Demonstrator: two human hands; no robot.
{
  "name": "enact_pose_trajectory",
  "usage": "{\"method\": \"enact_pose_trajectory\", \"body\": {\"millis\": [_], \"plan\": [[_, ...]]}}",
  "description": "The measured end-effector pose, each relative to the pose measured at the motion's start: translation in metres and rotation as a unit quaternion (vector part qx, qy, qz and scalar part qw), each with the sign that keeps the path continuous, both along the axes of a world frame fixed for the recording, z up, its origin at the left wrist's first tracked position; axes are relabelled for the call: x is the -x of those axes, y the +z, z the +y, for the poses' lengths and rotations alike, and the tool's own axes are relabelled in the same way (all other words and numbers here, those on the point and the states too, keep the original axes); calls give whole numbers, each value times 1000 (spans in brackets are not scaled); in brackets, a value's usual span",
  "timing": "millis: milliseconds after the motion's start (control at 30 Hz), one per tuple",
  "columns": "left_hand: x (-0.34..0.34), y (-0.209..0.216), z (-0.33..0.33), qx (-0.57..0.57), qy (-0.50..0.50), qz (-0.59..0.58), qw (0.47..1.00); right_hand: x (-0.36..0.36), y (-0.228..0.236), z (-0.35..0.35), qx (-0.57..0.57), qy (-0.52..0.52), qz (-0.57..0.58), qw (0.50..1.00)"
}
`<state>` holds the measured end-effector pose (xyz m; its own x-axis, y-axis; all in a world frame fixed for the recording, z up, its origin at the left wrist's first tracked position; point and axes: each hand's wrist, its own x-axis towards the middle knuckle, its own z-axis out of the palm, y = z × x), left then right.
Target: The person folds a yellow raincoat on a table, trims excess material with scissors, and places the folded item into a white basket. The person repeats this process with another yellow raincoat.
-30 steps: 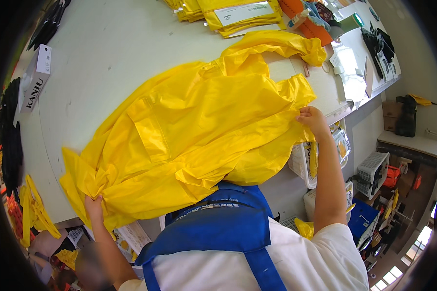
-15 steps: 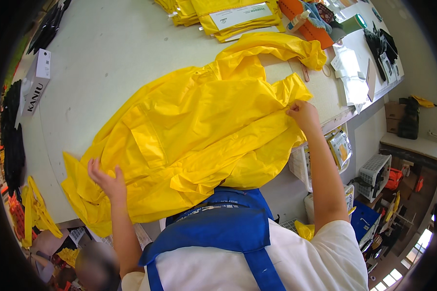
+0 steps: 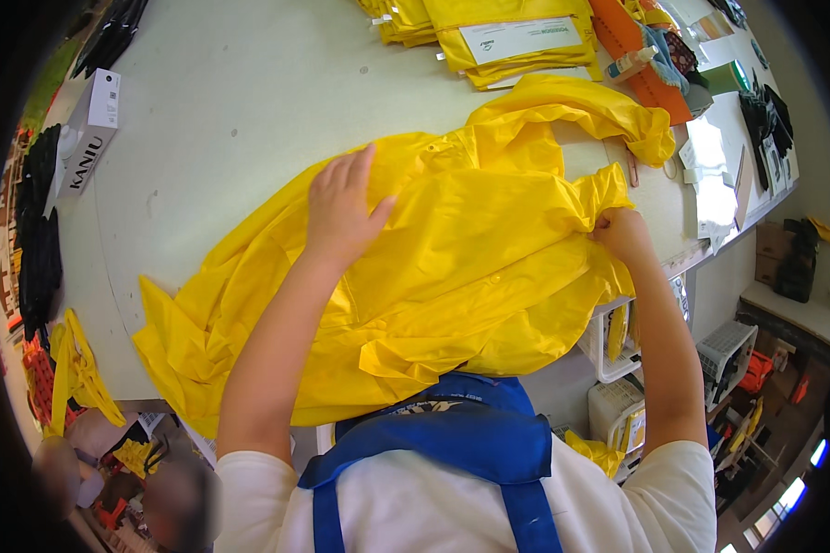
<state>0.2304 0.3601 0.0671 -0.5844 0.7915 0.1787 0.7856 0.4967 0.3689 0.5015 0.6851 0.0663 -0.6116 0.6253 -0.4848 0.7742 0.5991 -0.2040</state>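
A yellow raincoat (image 3: 470,240) lies spread and rumpled across the white table, its front edge hanging over the side nearest me. My right hand (image 3: 623,236) pinches the coat at its right end, fingers closed on the fabric. Over the coat's far left part is my left hand (image 3: 344,207), fingers stretched and thumb apart, holding nothing; whether the palm touches the cloth I cannot tell. One sleeve (image 3: 650,129) curves away to the far right. Small round snaps show along the coat's front.
Folded yellow garments (image 3: 516,37) with white labels are stacked at the back, beside an orange box (image 3: 641,69) and a small bottle (image 3: 633,63). A white box (image 3: 94,129) stands at the left. White baskets (image 3: 609,341) sit below the table's right edge. Other people are at lower left.
My left hand has moved up and right from the coat's lower left to its far side. My right hand keeps its grip on the fabric. The whole view has shifted slightly.
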Motion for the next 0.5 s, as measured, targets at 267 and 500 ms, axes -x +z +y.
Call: {"method": "enact_pose_trajectory", "body": {"millis": [267,500], "plan": [[-20,-16,8,-74,-103,53,991,13,5,15,40,19,-33,998],[-32,0,15,-82,-96,14,992,9,6,20,83,1,32,996]]}}
